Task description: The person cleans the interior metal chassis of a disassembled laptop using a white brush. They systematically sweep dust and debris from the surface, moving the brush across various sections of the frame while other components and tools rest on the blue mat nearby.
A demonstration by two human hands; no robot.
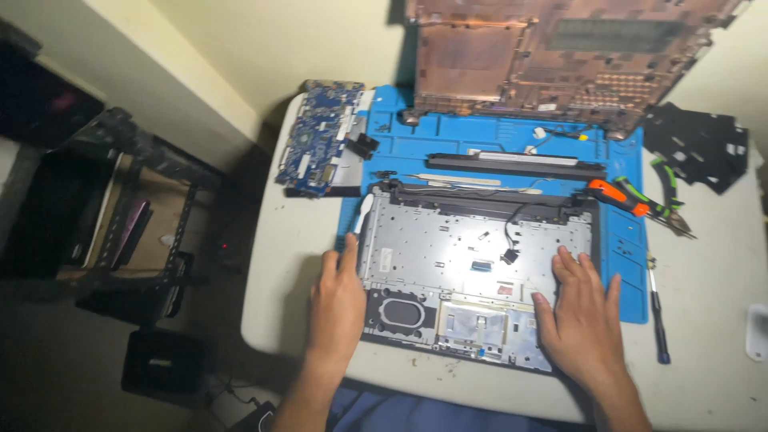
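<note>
1. While both hands are being kept flat and open, nothing is being gripped; the left hand (338,302) is being laid along the left edge of the opened laptop base (472,256), its fingertips being rested just beside a white pry tool (362,214).
2. The right hand (582,314) is being pressed, fingers spread, onto the base's lower right corner; the base is being supported partly on a blue work mat (512,136) and partly on a white table (704,352), close to the table's near edge.
3. A loose black cable (510,240) is being left lying inside the base.
4. Farther out, a blue circuit board (318,136) is being kept at the mat's left; an orange-handled tool (614,197) and a screwdriver (656,308) at its right; a copper-coloured cover (552,56) is being leaned at the back.
</note>
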